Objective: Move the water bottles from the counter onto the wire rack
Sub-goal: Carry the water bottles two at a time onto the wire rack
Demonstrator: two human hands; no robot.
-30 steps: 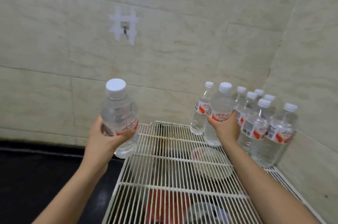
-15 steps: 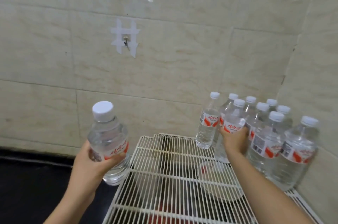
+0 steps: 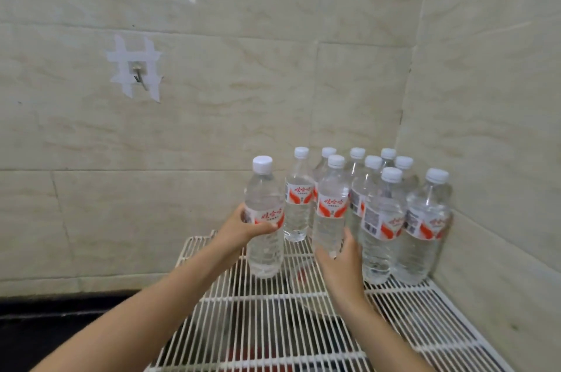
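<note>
Left hand point(image 3: 243, 227): fingers are wrapped round the labelled waist of a water bottle point(image 3: 264, 220), which is held upright.
Change on the left: a second ago this bottle was held out past the left edge of the wire rack point(image 3: 273, 311); it has since been carried in over the wires, its base low at the rack, contact not discernible.
Right hand point(image 3: 343, 262): half a second ago it was clamped on the label of a second bottle point(image 3: 331, 204); now it sits lower, fingers loosely against the bottle's base, whether gripping or letting go cannot be told.
Grouped bottles point(image 3: 394, 213): packed just beyond the right fingertips, in the corner of the rack.
Meaning for the task: one bottle is judged placed; the left one is judged nearly set down beside the group.
</note>
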